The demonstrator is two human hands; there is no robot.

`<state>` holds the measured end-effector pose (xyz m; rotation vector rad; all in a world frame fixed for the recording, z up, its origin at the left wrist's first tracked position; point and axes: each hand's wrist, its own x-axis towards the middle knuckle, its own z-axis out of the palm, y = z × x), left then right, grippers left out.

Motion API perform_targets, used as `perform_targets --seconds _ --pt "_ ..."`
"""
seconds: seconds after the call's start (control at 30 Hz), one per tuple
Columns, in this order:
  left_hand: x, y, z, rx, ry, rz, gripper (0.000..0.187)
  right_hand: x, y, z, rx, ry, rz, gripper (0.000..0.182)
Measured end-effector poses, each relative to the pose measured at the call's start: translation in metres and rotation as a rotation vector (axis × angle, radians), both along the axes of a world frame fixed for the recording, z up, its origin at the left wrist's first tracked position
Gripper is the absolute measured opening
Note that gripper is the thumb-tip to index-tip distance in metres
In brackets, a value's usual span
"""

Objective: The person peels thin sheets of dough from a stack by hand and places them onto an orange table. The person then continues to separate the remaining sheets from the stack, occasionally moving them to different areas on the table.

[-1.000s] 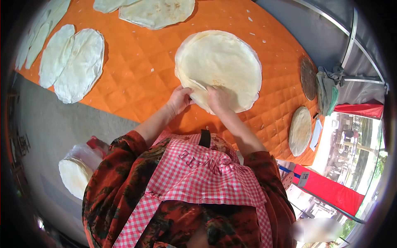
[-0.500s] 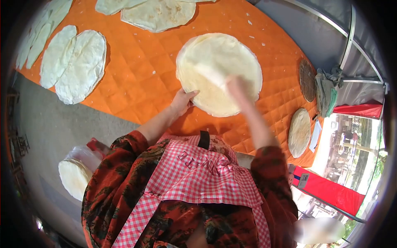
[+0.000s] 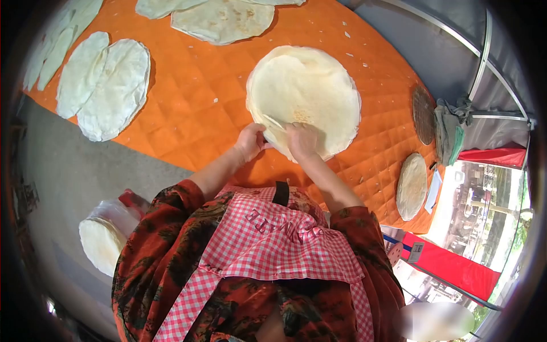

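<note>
A round pile of thin pale flatbread lies in front of me on the orange quilted cloth, with light brown spots near its middle. At its near left rim, my left hand is closed, thumb and fingers pinching the edge. Just to the right, my right hand is closed over the near part of the top sheet. Between the two hands a strip of that sheet's edge stands up in a small fold. My fingertips are partly hidden by the bread.
More flatbreads lie at the left, with others at the far edge. Right of me are a small flatbread stack, a round wire rack and grey cloths. A bag of flatbreads sits low at the left.
My right hand has moved left and toward me, from sweeping over the bread to its near left edge beside my left hand. The large raised fold has gone down flat.
</note>
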<state>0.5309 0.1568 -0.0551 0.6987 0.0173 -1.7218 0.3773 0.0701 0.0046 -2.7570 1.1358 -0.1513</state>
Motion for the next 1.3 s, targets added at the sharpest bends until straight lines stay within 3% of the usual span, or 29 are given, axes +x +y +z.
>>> perform_targets --seconds 0.13,0.23,0.33,0.43,0.53,0.63,0.83,0.93,1.03,1.13,1.3 --pt "-0.002 0.000 0.002 0.015 -0.040 0.039 0.035 -0.001 -0.014 0.019 0.134 0.095 -0.080 0.022" --pt "-0.004 -0.001 0.008 0.015 -0.075 0.055 0.034 0.001 -0.016 0.032 0.091 0.106 -0.060 0.020" --pt "-0.005 -0.002 0.007 0.016 -0.098 0.032 0.033 -0.005 0.002 0.012 0.080 0.057 0.009 0.018" --pt "-0.008 -0.007 -0.003 0.010 -0.106 0.043 0.032 -0.012 0.010 -0.005 -0.093 -0.070 0.063 0.024" --pt "-0.009 -0.005 -0.006 0.032 -0.122 0.039 0.034 -0.020 0.010 -0.004 0.114 -0.125 -0.051 0.031" --pt "-0.012 -0.006 0.003 0.090 -0.167 0.042 0.035 -0.023 0.016 -0.006 0.081 -0.248 -0.013 0.040" --pt "-0.017 -0.009 0.027 0.109 -0.288 0.038 0.039 -0.021 0.032 -0.016 -0.075 -0.157 -0.099 0.039" --pt "-0.018 -0.012 0.016 0.115 -0.318 0.027 0.040 -0.015 0.021 -0.017 -0.035 -0.132 -0.142 0.037" --pt "-0.019 -0.012 0.009 0.124 -0.316 0.033 0.038 -0.004 -0.010 0.022 0.328 0.110 -0.270 0.031" --pt "-0.019 -0.012 0.011 0.132 -0.315 0.043 0.036 -0.017 -0.023 0.033 0.480 0.104 -0.100 0.027" --pt "-0.018 -0.011 0.010 0.086 -0.326 0.023 0.038 -0.022 -0.008 0.006 0.298 -0.103 -0.231 0.023"
